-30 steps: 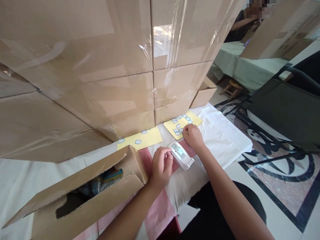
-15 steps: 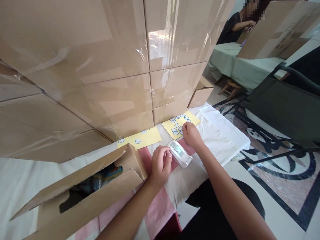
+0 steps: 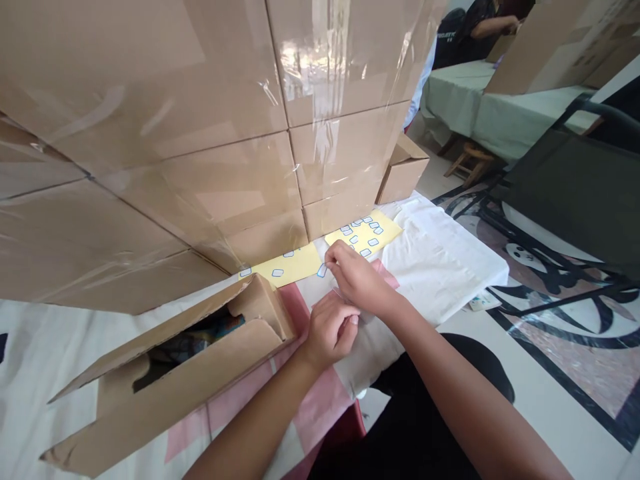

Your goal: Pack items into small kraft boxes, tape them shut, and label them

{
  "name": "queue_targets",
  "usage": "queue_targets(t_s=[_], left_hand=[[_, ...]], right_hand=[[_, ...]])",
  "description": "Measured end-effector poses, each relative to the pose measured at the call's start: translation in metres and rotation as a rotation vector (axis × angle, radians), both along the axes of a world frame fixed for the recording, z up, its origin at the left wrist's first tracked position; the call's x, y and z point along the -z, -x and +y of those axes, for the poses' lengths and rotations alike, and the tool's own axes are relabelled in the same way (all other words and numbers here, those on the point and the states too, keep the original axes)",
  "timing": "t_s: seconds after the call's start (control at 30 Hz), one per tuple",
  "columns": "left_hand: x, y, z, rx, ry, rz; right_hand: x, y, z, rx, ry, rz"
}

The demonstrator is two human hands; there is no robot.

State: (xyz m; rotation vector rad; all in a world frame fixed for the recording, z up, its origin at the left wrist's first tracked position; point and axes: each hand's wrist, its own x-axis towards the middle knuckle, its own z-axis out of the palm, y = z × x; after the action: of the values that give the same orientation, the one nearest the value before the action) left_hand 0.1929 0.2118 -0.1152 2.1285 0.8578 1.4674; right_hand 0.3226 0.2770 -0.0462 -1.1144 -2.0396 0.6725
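My right hand (image 3: 354, 279) pinches a small white piece with a blue outline (image 3: 322, 270) at its fingertips, by the right end of the left yellow sheet (image 3: 300, 262). Just below it, my left hand (image 3: 333, 330) is closed, thumb against curled fingers, at a small white plastic device (image 3: 368, 317) that the two hands mostly cover. On the left sheet lie a few blue-outlined pieces, spaced apart. Behind my right hand, the right yellow sheet (image 3: 389, 230) bears several more such pieces, closer together.
Large taped cardboard boxes (image 3: 220, 167) rise behind the sheets. An open carton (image 3: 200, 393) with packets inside stands at left. A small box (image 3: 403, 175) sits at the table's back right. A dark chair (image 3: 575, 180) stands on the right, and a person (image 3: 493, 27) sits at another table.
My right hand has moved left from the right sheet toward the left one, with a blue-outlined piece at its fingertips. It now hides most of the white device. The view has shifted slightly.
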Motion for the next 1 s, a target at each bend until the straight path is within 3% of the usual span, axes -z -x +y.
queue_targets(t_s=[0.1,0.2,0.33,0.43,0.57,1.0], left_hand=[[-0.004,0.001,-0.001,0.026,-0.043,0.005],[-0.006,-0.005,-0.012,0.111,-0.245,0.068],[-0.001,-0.024,-0.032,0.278,-0.419,0.130],[0.004,-0.032,-0.037,0.357,-0.408,0.100],[0.008,-0.030,-0.035,0.348,-0.389,0.094],[0.006,-0.026,-0.035,0.316,-0.344,0.104]], right_hand=[[-0.007,0.001,-0.007,-0.085,0.027,0.049],[-0.011,0.007,-0.009,-0.208,0.026,0.130],[-0.001,0.027,-0.011,-0.345,0.072,0.190],[0.015,0.042,-0.010,-0.370,0.098,0.175],[0.031,0.053,-0.009,-0.399,0.131,0.163],[0.040,0.068,-0.006,-0.498,0.203,0.272]])
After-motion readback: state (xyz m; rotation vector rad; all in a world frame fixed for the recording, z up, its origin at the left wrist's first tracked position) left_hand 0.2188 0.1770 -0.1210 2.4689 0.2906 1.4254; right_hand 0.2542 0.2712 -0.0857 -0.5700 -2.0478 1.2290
